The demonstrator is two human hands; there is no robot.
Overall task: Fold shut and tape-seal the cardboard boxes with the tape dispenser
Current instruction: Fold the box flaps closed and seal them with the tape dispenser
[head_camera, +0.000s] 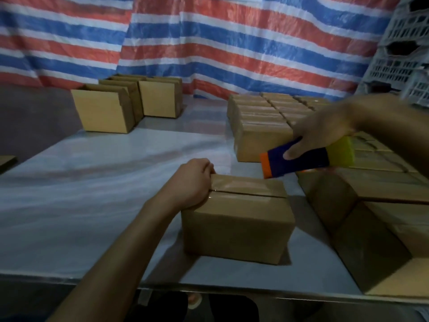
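Cardboard box (236, 219) sits near the front edge of the white table (92, 194), flaps folded shut, clear tape along the top seam; left hand (193, 182) curls over its far-left top edge, gripping it. Right hand (325, 133) is wrapped around the tape dispenser (306, 159), blue body with orange tip, held in the air just above the box's right end. Sealed boxes (267, 117) sit in rows to the right, open-flapped boxes (104, 110) far left.

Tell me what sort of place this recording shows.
Likely a makeshift packing workshop: rows of sealed boxes and open boxes on a metal table, a tape dispenser in the right hand, striped tarp as wall.
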